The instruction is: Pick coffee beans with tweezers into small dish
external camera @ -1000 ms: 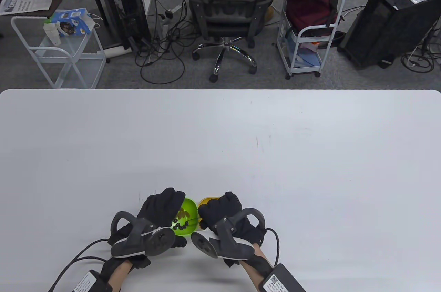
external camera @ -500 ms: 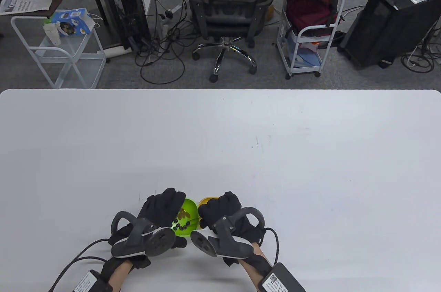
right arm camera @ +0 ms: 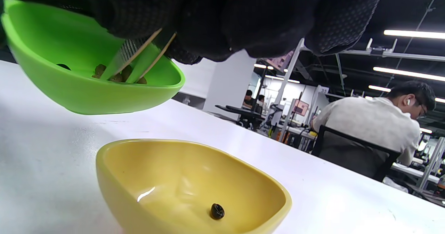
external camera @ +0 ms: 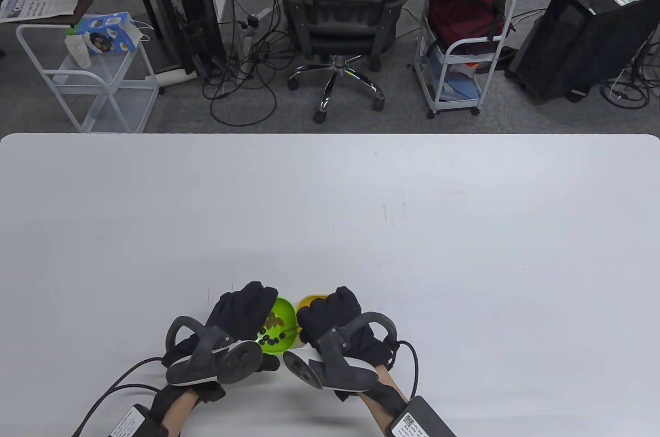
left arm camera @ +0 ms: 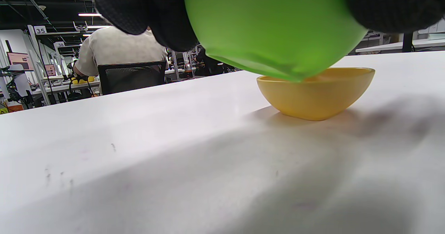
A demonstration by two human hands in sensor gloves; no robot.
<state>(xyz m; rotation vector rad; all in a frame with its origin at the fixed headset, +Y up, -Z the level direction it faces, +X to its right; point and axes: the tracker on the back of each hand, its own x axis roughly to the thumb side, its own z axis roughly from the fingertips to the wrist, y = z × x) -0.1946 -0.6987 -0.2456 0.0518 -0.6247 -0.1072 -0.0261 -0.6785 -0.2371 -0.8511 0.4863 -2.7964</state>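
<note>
My left hand [external camera: 242, 310] holds a green dish [external camera: 278, 326] tilted and lifted off the table; several coffee beans [external camera: 272, 338] lie in it. In the left wrist view its underside [left arm camera: 274, 29] hangs above the yellow dish [left arm camera: 316, 93]. My right hand [external camera: 330, 316] holds green tweezers [right arm camera: 134, 62] with their tips down among the beans in the green dish [right arm camera: 87, 88]. The yellow dish [right arm camera: 187, 185] stands on the table below, mostly hidden under my right hand in the table view [external camera: 309, 298]. One coffee bean [right arm camera: 217, 211] lies in it.
The white table [external camera: 412, 230] stretches far beyond and to both sides of the dishes. An office chair [external camera: 340, 9] and carts stand on the floor past the far edge.
My right wrist and its tracker have shifted slightly left and down. The left hand and the green dish have stayed in place.
</note>
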